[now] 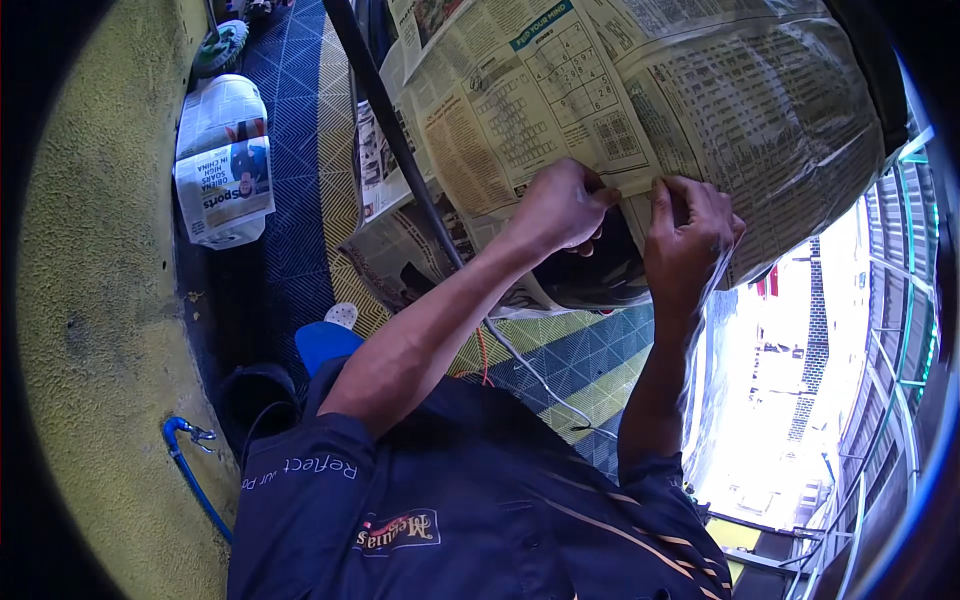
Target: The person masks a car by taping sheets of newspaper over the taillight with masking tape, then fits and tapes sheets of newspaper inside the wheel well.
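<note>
Newspaper sheets (525, 112), some under clear plastic film (795, 120), cover a large rounded object in front of me. My left hand (566, 202) pinches the edge of a pale strip, which looks like masking tape (636, 185), between thumb and fingertips. At the strip's other end, my right hand (691, 217) pinches with thumb and forefinger against the newspaper. A dark glossy surface (592, 262) shows below the hands where the paper stops. What lies beneath the rest of the newspaper is hidden.
A black pole or hose (397, 135) crosses in front of the newspaper at left. A newspaper-covered item (225, 165) stands by the yellow wall (112, 262). A blue pipe with a tap (180, 450), a dark bucket (259, 394) and a grey cable (532, 367) are near me.
</note>
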`<state>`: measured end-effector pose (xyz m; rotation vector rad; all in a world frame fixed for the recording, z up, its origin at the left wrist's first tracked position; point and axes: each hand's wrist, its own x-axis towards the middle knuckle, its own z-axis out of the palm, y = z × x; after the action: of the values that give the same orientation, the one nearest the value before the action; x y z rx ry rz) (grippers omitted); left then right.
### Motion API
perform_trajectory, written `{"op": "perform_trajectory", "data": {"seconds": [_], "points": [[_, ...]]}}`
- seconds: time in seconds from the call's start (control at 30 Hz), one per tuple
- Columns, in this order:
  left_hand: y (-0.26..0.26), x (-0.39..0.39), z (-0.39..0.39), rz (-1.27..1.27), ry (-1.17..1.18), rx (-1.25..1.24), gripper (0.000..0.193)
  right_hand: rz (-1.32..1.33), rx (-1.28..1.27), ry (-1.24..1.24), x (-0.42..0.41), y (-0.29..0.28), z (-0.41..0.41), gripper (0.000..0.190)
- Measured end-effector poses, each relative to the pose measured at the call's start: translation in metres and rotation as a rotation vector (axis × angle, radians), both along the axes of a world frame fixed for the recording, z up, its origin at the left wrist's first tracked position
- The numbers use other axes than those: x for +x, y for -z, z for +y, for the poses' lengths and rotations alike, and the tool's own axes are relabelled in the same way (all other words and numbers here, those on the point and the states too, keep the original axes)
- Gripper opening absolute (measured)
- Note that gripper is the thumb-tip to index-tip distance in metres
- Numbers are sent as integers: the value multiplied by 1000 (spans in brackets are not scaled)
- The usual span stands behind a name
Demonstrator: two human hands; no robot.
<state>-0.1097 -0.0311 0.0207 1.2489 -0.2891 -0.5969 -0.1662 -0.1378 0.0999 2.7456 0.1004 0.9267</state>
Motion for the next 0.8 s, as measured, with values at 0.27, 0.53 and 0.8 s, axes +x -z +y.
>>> {"op": "perform_trajectory", "data": {"seconds": [0.27, 0.53, 0.8], "points": [[-5, 7, -1, -1, 20, 36, 30, -23, -10, 29, 4, 2, 0, 12], [-6, 11, 1, -24, 32, 77, 30, -151, 166, 265, 6, -15, 4, 17], [-7, 13, 1, -17, 48, 74, 28, -26, 40, 197, -4, -12, 13, 36]]}}
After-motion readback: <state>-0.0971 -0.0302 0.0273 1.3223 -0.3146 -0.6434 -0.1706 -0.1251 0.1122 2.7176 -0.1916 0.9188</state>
